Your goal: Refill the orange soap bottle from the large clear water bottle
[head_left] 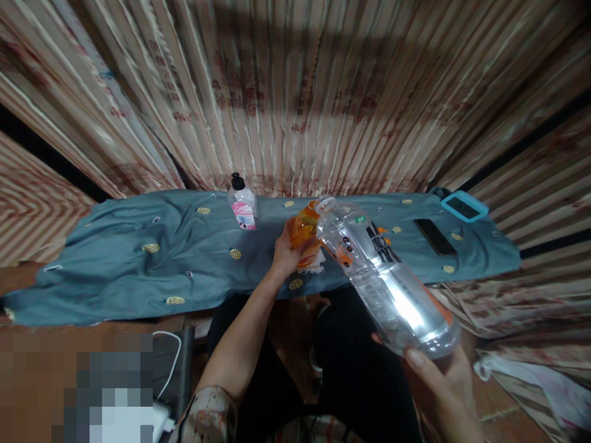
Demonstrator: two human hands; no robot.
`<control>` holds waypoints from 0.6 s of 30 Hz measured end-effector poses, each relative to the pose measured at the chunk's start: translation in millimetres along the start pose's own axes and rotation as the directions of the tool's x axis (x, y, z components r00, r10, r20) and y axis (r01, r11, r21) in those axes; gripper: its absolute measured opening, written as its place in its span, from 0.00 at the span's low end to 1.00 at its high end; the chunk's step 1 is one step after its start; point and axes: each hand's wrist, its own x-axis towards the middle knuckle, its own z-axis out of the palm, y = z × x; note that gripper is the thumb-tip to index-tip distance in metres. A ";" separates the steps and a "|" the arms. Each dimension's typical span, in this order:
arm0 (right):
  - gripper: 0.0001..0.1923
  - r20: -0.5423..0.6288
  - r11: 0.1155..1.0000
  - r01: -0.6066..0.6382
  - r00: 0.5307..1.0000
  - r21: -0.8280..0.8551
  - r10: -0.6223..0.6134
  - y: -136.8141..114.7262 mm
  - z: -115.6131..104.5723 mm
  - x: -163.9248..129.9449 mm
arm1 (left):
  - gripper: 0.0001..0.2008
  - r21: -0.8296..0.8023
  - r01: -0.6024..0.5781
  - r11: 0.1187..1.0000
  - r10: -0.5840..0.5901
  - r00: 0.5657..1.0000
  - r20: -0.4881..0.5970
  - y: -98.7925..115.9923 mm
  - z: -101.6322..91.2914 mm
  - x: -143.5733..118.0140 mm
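While your right hand [443,375] grips the base of the large clear water bottle [383,277], its long axis slants up and leftward, so the open mouth meets the top of the small orange bottle [305,231]. Your left hand [284,252], the nearer one, wraps that orange bottle above the cloth-covered tabletop [138,258]. Whether water is flowing is hard to make out; the orange bottle's far side is hidden.
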 end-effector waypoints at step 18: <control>0.46 -0.005 1.000 -0.018 1.000 0.011 0.018 1.5 1.8 -0.7 | 0.32 0.010 0.000 1.000 0.000 1.000 0.011 1.6 -0.8 -0.2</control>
